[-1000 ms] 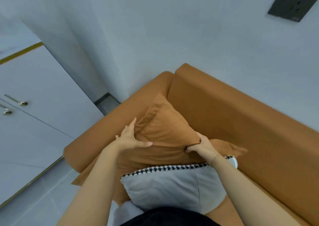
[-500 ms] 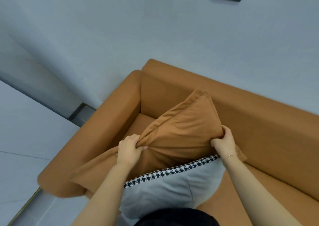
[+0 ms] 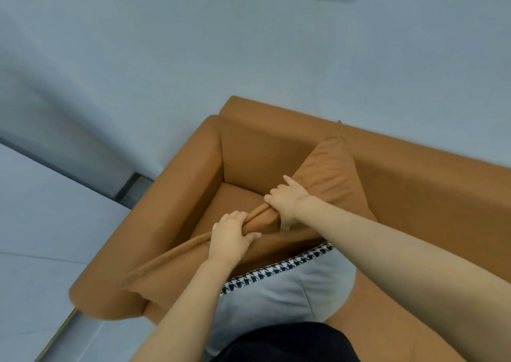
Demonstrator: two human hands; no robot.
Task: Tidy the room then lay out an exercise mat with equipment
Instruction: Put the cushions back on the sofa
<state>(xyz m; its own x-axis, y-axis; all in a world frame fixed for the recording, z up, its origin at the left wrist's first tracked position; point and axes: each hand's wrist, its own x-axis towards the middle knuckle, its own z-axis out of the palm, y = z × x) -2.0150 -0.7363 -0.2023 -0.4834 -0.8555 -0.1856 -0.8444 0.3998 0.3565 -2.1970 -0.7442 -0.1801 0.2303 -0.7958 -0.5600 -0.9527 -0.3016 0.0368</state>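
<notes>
— Where is the orange cushion (image 3: 329, 173) placed now, relative to the sofa (image 3: 414, 184)?

— It is leaned on the seat near the sofa's corner, against the backrest. One corner is pointed up toward the backrest, the opposite corner is hung out over the sofa's armrest (image 3: 177, 196). So its long axis is laid diagonally across the sofa's corner.

— And how is it held?

— A fold of its middle is gripped by the left hand (image 3: 231, 234), fingers curled. Just beyond, nearer the backrest, its edge is pinched by the right hand (image 3: 287, 198), with the forefinger stretched out. A grey cushion (image 3: 279, 295) is seen in front, partly under the orange one.

— Which hand is judged to lead?

— Probably the right, being nearer the backrest where the cushion is likely to be set upright.
</notes>
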